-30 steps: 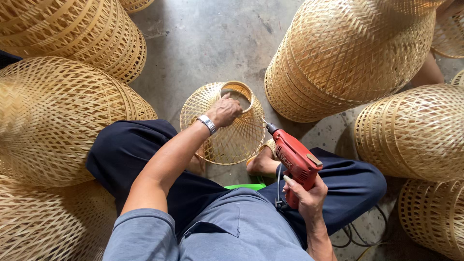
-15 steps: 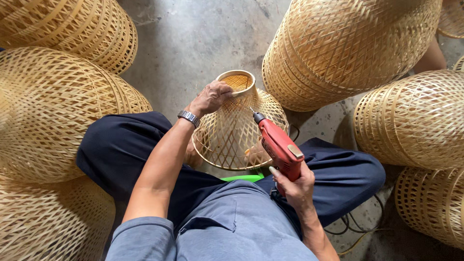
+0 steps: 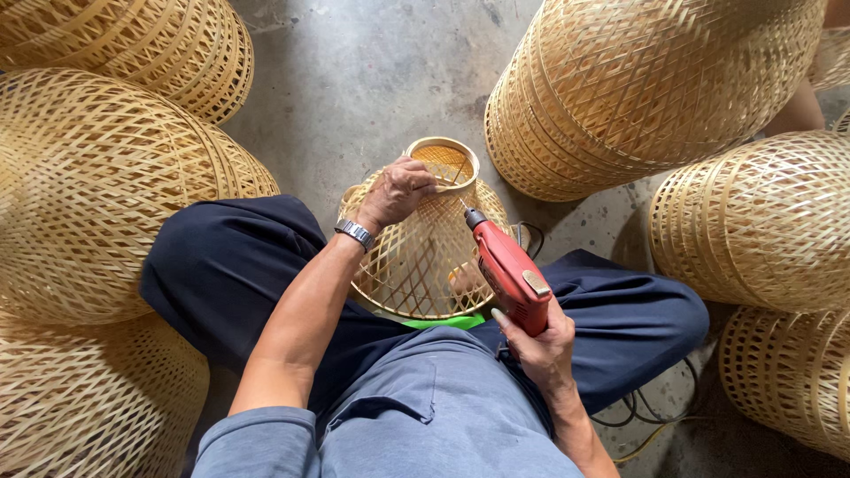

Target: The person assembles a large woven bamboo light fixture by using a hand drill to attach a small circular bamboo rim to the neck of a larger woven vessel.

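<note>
Drilling step in hand: left hand (image 3: pixel 396 190) clamped on woven basket (image 3: pixel 425 248) neck, right hand (image 3: pixel 540 341) gripping red drill (image 3: pixel 505 270); next, bit likely needs steadying against the rim.

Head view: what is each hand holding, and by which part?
Left hand grips the small woven basket near its narrow top ring. Right hand holds the red drill by its handle.

No packages, signs or screens are showing here; only a small pale label (image 3: pixel 535 281) is sitting on the red drill (image 3: pixel 509 270).
</note>
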